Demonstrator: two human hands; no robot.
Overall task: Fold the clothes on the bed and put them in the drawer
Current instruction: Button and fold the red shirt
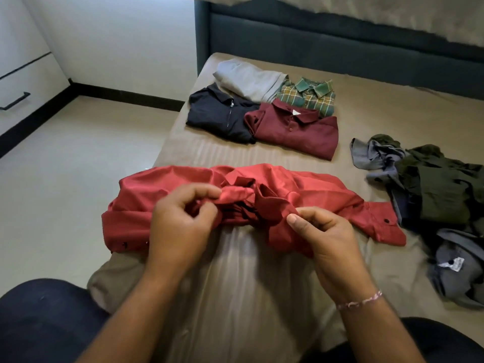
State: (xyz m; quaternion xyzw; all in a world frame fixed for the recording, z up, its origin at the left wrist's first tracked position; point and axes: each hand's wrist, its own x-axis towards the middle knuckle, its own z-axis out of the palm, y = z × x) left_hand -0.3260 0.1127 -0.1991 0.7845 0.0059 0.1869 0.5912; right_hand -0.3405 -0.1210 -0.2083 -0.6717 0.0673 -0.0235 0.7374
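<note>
Grip: left hand [180, 221] and right hand [323, 233] each pinch bunched fabric of the red shirt [314, 189] | Location: shirt crumpled on the bed [235, 271], near edge | Beyond: four folded garments [262, 108]; unfolded pile [440, 200] | Risk: twisted cloth likely folds crooked unless spread flat.

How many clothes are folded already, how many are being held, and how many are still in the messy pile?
Folded: 4, grey garment, plaid shirt, black shirt, maroon shirt
Held by left hand and right hand: 1, red shirt
Messy pile: count unclear, tangled
Total countable: 5
</note>
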